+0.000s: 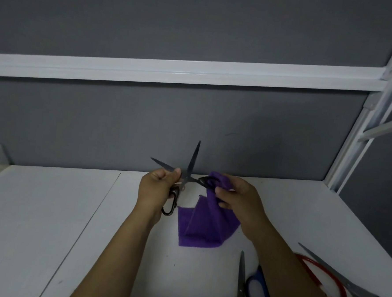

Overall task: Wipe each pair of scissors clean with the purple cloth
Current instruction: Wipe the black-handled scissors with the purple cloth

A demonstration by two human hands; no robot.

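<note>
I hold a pair of black scissors (pixel 190 168) above the white table, blades spread open and pointing up and away. My left hand (pixel 157 187) grips one black handle loop, thumb near the pivot. My right hand (pixel 238 198) pinches the purple cloth (pixel 205 222) around the other handle loop; the rest of the cloth hangs down and touches the table. More scissors lie at the lower right: a blue-handled pair (pixel 254 287), a red-handled pair (pixel 329 280) and a long steel pair (pixel 351 288).
The white table (pixel 48 219) has a seam running diagonally on its left part. A grey wall with a white rail (pixel 172 71) stands behind it. A white frame post (pixel 361 137) rises at the right.
</note>
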